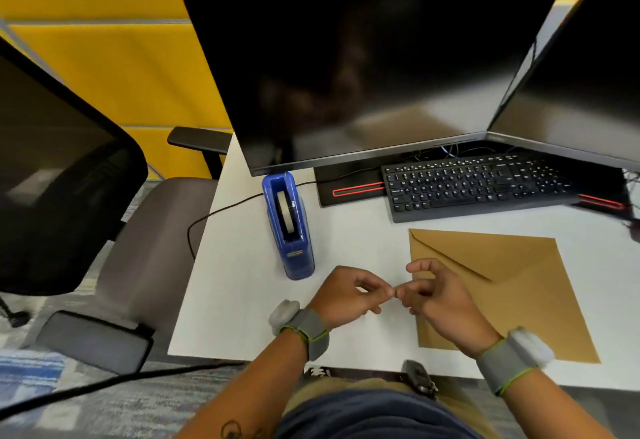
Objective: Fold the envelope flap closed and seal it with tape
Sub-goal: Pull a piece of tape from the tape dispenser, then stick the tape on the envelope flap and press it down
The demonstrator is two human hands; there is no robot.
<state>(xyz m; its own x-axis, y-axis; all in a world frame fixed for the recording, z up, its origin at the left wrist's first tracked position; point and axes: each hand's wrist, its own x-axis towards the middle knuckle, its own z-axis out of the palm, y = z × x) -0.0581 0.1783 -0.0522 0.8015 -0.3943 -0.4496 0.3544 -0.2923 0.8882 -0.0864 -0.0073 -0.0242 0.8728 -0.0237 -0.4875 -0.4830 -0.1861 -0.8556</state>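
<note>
A brown envelope (519, 300) lies flat on the white desk (242, 300), right of centre, with its triangular flap folded down onto its body. A blue tape dispenser (289, 227) holding a pale tape roll stands to its left, below the monitor. My left hand (349, 296) and my right hand (440, 300) meet fingertip to fingertip just above the desk, at the envelope's left edge. Both pinch with thumb and forefinger. No tape strip shows between them, so I cannot tell whether they hold any. My right hand covers part of the envelope's left side.
A black keyboard (478, 185) lies behind the envelope, under two dark monitors (363, 74). A cable (221, 211) runs off the desk's left edge. An office chair (114, 230) stands to the left of the desk. Each wrist wears a grey band.
</note>
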